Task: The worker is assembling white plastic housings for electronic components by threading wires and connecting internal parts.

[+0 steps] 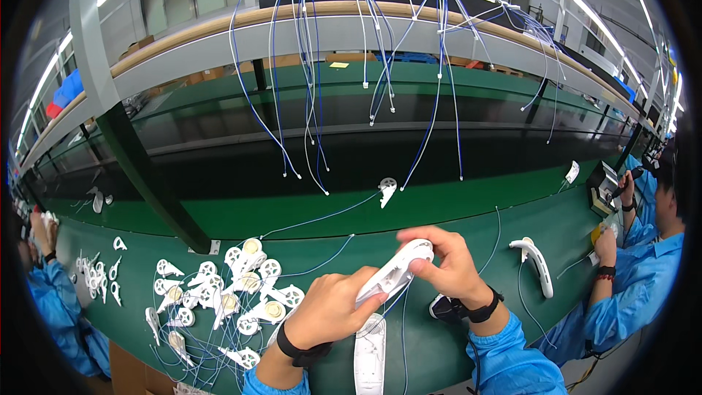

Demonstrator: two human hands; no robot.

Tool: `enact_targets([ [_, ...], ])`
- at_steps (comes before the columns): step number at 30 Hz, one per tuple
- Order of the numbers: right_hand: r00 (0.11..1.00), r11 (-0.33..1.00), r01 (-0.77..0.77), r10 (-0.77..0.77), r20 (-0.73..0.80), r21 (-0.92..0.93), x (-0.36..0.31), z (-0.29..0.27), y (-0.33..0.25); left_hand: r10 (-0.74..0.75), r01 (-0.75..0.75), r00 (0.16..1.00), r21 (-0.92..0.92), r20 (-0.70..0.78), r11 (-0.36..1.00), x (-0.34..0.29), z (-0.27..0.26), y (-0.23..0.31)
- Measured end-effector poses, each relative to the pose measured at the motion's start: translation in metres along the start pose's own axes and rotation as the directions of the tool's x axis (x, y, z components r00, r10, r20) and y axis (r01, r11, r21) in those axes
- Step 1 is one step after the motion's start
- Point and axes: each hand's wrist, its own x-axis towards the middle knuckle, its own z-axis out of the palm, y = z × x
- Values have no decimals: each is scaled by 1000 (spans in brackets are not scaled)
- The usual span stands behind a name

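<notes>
My left hand (329,309) is closed round the lower end of a white plastic housing (389,278), held tilted above the table. My right hand (452,267) grips its rounded upper end, with the thumb pressed on the near side. Thin blue and white wires trail down beneath it. Below my hands, a long white shell (370,358) with a perforated round end lies on the green tabletop. A black object (444,309), perhaps a tool, lies beside my right wrist, partly hidden. To the left of my left hand spreads a heap of white wired parts (219,296), some with cream discs.
Wire bundles (307,66) hang from the shelf (197,29) over a dark belt (336,150). A post (150,175) rises at left. One wired part (387,190) lies by the belt; a curved white piece (537,267) lies right. Co-workers sit at both sides, one in a blue sleeve (621,303).
</notes>
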Motion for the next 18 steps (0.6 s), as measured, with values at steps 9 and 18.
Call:
enact_targets([
  [9,999,997,-6,8,31,-79,-4,2,3,60,-60,998,36,-3,998,1,2,-2],
  [18,989,958,146,-151,-1,-248,-3,14,7,95,-61,979,187,-178,980,3,13,-2],
])
